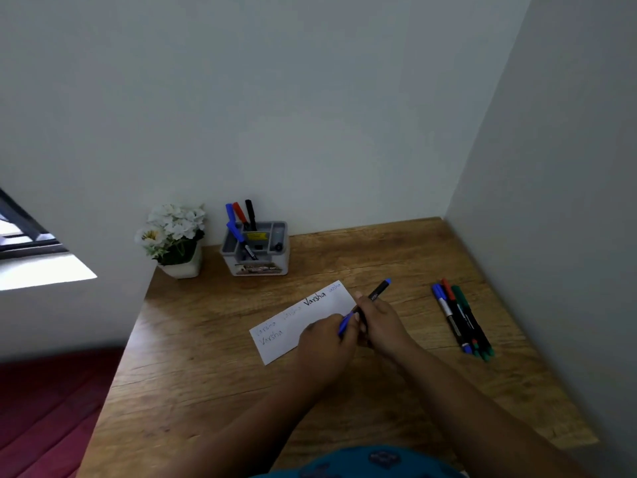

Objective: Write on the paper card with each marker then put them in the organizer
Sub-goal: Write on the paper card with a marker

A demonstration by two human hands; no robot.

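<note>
A white paper card (306, 313) with several handwritten words lies slanted on the wooden desk (213, 367). Over its right end, my right hand (381, 322) grips the black barrel of a blue marker (379, 290), whose blue end points up and to the right. My left hand (325, 339) pinches the marker's blue cap (345, 324) at the lower end. A grey organizer (255, 250) stands at the back of the desk with blue, red and black markers upright in it. Several more markers (460, 317) lie bundled on the desk to the right.
A white pot of white flowers (174, 238) stands left of the organizer. Walls close the desk at the back and on the right. The desk's left edge drops to a red surface (44, 408) below.
</note>
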